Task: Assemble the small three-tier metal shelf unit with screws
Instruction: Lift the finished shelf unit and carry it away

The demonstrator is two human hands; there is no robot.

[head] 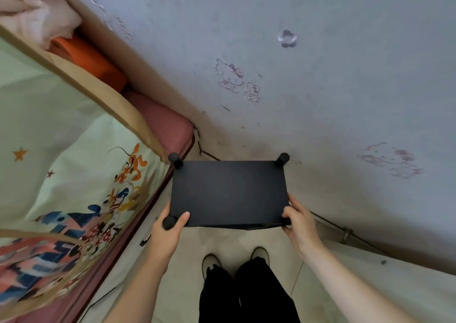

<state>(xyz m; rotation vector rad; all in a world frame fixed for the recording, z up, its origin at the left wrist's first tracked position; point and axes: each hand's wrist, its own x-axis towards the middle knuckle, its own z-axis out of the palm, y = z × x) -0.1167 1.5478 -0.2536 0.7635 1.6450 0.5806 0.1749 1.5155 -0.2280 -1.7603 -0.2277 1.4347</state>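
Head view: a person stands over a tiled floor (246, 239), holding a black metal shelf unit (229, 192) out in front, between a bed on their left and a grey-blue wall (320, 76). Only the flat top panel shows from here; the lower tiers are hidden beneath it, so how many are fitted cannot be told. Black round post caps stand at the far-left corner (175, 160) and far-right corner (282, 160), and a third at the near-left corner (169, 222).

The left hand (170, 226) grasps the near-left corner, thumb laid on top of the panel and fingers curled round the post below the cap. The right hand (299, 220) pinches the near-right corner, thumb over the panel edge and fingers wrapped underneath, covering whatever cap sits there.

Whether the unit hangs in the air or rests on the floor cannot be told, as its feet are out of sight. Both grips are at the near edge only, so if it is being carried, the far side may sag or twist, and any loosely driven screw could let a tier shift or a post lean. The left post sits close to the bed frame (172, 174) and cartoon-print bedsheet (74, 162); a swing that way could knock it. A thin cable (328, 221) runs along the wall foot at the right and could get trapped under a foot. The person's shoes (211, 261) stand just under the near edge, exposed to a slip
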